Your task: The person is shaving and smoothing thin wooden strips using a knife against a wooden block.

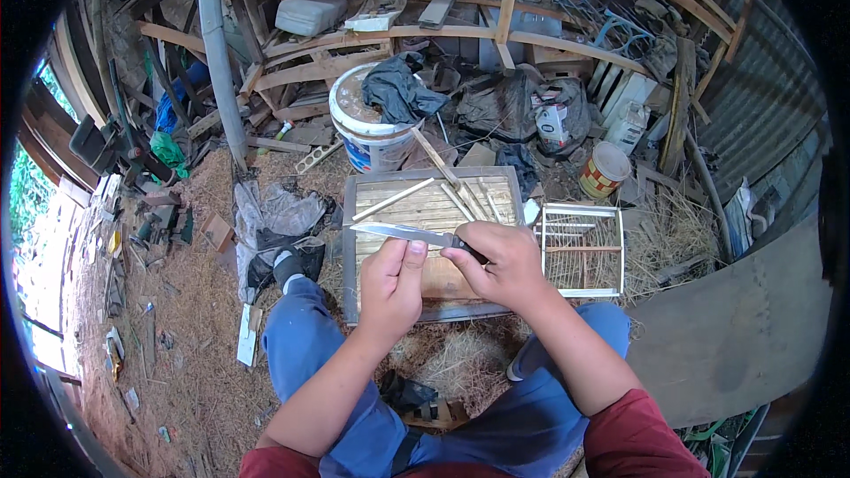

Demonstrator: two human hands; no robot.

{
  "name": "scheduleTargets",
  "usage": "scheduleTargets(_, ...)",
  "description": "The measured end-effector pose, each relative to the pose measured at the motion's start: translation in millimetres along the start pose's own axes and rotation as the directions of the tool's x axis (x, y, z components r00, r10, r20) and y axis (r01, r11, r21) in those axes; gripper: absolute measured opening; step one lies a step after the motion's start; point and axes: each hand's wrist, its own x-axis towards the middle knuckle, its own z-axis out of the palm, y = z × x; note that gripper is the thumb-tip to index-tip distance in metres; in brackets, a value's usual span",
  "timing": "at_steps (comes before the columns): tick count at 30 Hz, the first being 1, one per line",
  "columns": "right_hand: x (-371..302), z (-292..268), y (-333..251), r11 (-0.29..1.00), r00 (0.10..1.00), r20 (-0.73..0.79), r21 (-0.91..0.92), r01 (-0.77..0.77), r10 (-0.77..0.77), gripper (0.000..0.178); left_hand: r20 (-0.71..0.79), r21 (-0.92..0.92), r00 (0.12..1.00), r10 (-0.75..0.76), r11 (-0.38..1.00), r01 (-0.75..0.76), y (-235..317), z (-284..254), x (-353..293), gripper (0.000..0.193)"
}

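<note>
A knife (pixel 403 231) with a long pale blade and a dark handle lies level across the view, its tip to the left. My right hand (pixel 505 265) is wrapped round the handle. Curled fingers and a raised thumb of my left hand (pixel 394 288) meet the lower edge of the blade, near its middle. Whether anything thin is pinched there too, I cannot tell. Beneath both hands sits a low wooden table (pixel 390 195) with a slatted top and grey frame. Several thin wooden strips, among them a pale strip (pixel 394 200), lie on its far part.
A small slatted wooden frame (pixel 580 293) is right of the table. Behind stand a white bucket (pixel 376 131) topped with black plastic and a smaller yellow-red bucket (pixel 606 170). A large flat board (pixel 735 336) lies at right. Shavings and scraps cover the ground.
</note>
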Motion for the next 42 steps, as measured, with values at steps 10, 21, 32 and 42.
scheduleTargets(10,-1,0,-2,0.995,0.998,-0.051,-0.098,0.017,-0.022,0.023,-0.004,-0.136,1.000,-0.021,0.991,0.021,6,9,-2,0.025)
scheduleTargets(21,-3,5,-1,0.997,0.997,0.031,0.030,-0.067,0.066,0.023,0.001,0.059,1.000,0.025,0.998,-0.025,-2,2,-1,0.016)
scheduleTargets(32,0,3,-2,0.994,0.994,0.030,0.042,-0.102,0.101,0.028,-0.004,0.059,0.999,0.036,0.998,-0.036,5,-3,0,0.015)
scheduleTargets(42,0,-1,-1,0.992,0.992,0.059,0.055,-0.115,0.112,0.027,-0.008,0.183,0.993,0.115,0.977,-0.112,3,-1,3,0.023)
